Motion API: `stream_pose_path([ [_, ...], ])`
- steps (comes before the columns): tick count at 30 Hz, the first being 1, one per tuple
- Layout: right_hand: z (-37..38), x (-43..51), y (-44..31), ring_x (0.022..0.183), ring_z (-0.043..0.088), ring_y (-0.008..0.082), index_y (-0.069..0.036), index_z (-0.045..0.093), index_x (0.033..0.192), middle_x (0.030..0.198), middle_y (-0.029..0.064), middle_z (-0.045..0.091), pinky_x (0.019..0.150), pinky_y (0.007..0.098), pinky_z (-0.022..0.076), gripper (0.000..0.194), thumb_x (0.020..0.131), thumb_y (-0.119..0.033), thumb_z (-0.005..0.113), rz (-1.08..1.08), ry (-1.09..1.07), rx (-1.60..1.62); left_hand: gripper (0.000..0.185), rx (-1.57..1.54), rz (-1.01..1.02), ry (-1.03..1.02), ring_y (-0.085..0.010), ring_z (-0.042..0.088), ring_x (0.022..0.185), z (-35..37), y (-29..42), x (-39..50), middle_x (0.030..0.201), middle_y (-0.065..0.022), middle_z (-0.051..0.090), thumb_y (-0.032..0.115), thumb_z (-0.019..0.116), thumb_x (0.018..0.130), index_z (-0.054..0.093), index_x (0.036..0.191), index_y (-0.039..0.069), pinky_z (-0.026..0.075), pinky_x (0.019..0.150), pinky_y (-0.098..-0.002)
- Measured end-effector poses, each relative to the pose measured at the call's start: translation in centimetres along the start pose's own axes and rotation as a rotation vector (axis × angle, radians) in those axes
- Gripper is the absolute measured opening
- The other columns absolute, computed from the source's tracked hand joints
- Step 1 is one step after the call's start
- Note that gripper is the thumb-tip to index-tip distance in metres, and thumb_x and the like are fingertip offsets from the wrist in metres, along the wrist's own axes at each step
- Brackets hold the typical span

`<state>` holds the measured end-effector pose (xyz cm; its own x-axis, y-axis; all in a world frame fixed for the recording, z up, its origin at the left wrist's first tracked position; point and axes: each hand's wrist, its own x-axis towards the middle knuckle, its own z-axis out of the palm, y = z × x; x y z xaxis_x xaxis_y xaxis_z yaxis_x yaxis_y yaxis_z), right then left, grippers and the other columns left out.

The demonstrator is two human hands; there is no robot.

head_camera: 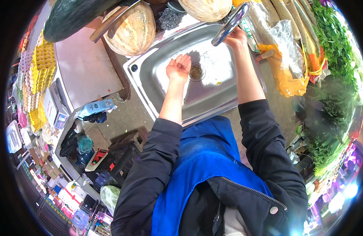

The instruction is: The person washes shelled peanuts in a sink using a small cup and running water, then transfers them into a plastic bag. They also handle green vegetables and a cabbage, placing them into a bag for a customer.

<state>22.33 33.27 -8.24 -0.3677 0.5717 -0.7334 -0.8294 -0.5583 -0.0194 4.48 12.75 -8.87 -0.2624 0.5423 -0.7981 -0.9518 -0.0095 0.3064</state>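
Observation:
A stainless steel sink [217, 94] lies before me, with a round drain [196, 72] in its basin. Over the basin, my left hand [179, 68] is held palm up, its fingers extended and slightly cupped, with nothing in it. My right hand [237, 38] is at the chrome faucet [231, 24] at the sink's far right. The spout covers part of that hand, so I cannot see whether its fingers grip anything. No water stream can be made out. A small yellow scrap [218, 83] lies in the basin right of the drain.
Behind the sink are a ribbed pumpkin [134, 32], another pale pumpkin [209, 8], a knife's wooden handle [110, 25], a steel scouring pad [168, 19] and a large dark green melon [72, 20]. Bagged long roots [287, 56] and leafy greens [334, 44] stand right; egg trays [43, 67] left.

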Motion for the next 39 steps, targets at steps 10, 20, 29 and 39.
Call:
stream_pose_path([
  [10,-5.5,-1.0,2.6,0.085,0.064,0.0244,0.0,0.064,0.096,0.09,0.0128,0.067,0.077,0.0375,0.0513,0.026,0.093,-0.02,0.046,0.064,-0.211,-0.125,0.048,0.055,-0.004,0.0,-0.0358,0.052,0.114,-2.8,2.2,-0.5,0.132,-0.0216,0.048,0.035,0.026,0.102,0.045,0.127,-0.002,0.046,0.093,-0.0422],
  [20,-6.5,-2.8,7.6,0.089,0.064,0.0243,0.004,0.059,0.106,0.097,0.0144,0.066,0.082,0.0374,0.0535,0.034,0.092,-0.027,0.059,0.099,-0.072,-0.303,0.047,0.139,-0.023,0.166,-0.0326,0.054,0.11,-9.6,3.9,-2.9,0.13,-0.0199,0.051,0.034,0.032,0.101,0.047,0.129,-0.002,0.047,0.086,-0.0385],
  [29,-7.9,-1.6,6.0,0.08,0.066,0.0213,0.002,0.061,0.099,0.089,0.0129,0.067,0.073,0.0321,0.0546,0.026,0.093,-0.023,0.06,0.136,-0.21,-0.552,0.046,0.178,-0.03,0.209,-0.0303,0.055,0.11,-14.0,4.5,-4.0,0.129,-0.0196,0.052,0.031,0.039,0.1,0.044,0.132,-0.001,0.047,0.088,-0.0364],
  [39,-23.8,-0.9,5.0,0.059,0.067,0.0246,-0.001,0.068,0.074,0.067,0.0147,0.067,0.056,0.0373,0.0541,0.024,0.085,-0.02,0.057,-0.014,0.371,-2.338,0.036,0.294,-0.093,0.209,-0.0284,0.059,0.102,-16.9,3.8,-5.4,0.116,-0.019,0.059,0.029,0.045,0.099,0.052,0.119,-0.001,0.049,0.083,-0.0352],
])
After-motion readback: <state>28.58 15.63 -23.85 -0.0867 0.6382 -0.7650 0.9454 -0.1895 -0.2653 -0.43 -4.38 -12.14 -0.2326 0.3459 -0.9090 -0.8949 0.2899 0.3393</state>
